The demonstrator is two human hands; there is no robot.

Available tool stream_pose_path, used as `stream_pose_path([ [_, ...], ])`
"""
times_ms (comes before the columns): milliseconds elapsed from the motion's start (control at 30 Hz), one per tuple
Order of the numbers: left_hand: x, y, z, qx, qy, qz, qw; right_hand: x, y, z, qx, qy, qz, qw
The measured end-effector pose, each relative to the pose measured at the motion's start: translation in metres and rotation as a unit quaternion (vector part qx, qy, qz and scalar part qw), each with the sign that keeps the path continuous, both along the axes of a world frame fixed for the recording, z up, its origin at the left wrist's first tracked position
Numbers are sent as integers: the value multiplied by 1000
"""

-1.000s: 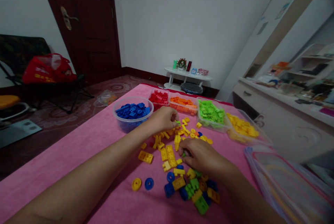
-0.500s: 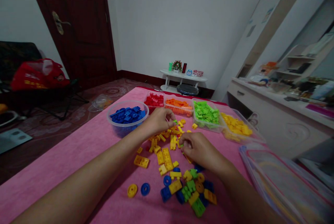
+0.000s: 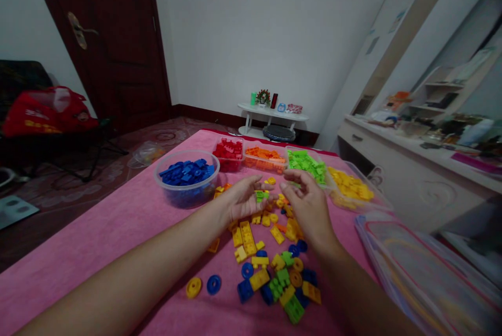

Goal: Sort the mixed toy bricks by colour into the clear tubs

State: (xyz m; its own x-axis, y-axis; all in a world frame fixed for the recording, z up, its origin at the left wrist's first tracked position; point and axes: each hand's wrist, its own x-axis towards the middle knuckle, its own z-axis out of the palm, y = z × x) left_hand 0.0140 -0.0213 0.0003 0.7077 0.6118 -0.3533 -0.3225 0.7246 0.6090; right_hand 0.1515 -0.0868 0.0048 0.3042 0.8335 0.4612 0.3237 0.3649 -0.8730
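My left hand (image 3: 243, 201) is turned palm up over the middle of the table, its fingers half curled around a green toy brick (image 3: 260, 196). Just right of it, my right hand (image 3: 311, 208) points toward the far side with thumb and fingers apart; nothing shows in it. Loose yellow toy bricks (image 3: 248, 238) lie below and between the hands, partly covered by them. Closer to me is a mixed pile with a green brick (image 3: 294, 309), a blue brick (image 3: 245, 291) and an orange brick (image 3: 311, 292).
A round tub (image 3: 186, 187) of blue pieces stands left. Beyond the hands are boxes of red (image 3: 228, 168), orange (image 3: 266, 166), green and yellow pieces (image 3: 349, 184). Clear lids (image 3: 415, 263) lie at the right edge. A yellow wheel (image 3: 193, 288) and blue wheel (image 3: 214, 285) rest in front.
My left hand has turned from a palm-down pinch to palm up, exposing the green brick. My right hand has moved forward beside it and its fingers have spread. The view has shifted slightly.
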Motion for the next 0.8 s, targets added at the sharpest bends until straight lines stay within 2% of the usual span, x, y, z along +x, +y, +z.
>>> stream_pose_path([
  [67, 2, -3, 3, 58, -8, 78, 995, -5, -1, -1, -47, 166, 37, 984],
  [100, 4, -6, 5, 107, -21, 125, 986, -10, -2, -1, -83, 264, 76, 958],
  [167, 6, -13, 8, 237, -34, 199, 950, -21, -6, 0, -155, 443, 153, 870],
  [200, 7, -18, 9, 308, -22, 216, 926, -27, -8, 0, -183, 507, 175, 824],
  [267, 8, -27, 11, 437, 38, 214, 873, -39, -12, 2, -211, 586, 181, 762],
  [367, 9, -37, 11, 549, 118, 179, 808, -51, -17, 5, -191, 643, 132, 729],
  [467, 9, -40, 7, 575, 139, 167, 789, -53, -19, 5, -172, 664, 93, 722],
  [667, 9, -35, 2, 568, 128, 166, 796, -45, -14, -4, -171, 629, 104, 751],
  [733, 8, -32, 4, 562, 126, 174, 798, -34, -7, -9, -166, 588, 114, 783],
  [800, 7, -28, 5, 544, 116, 182, 811, -13, 8, -12, -152, 506, 102, 843],
])
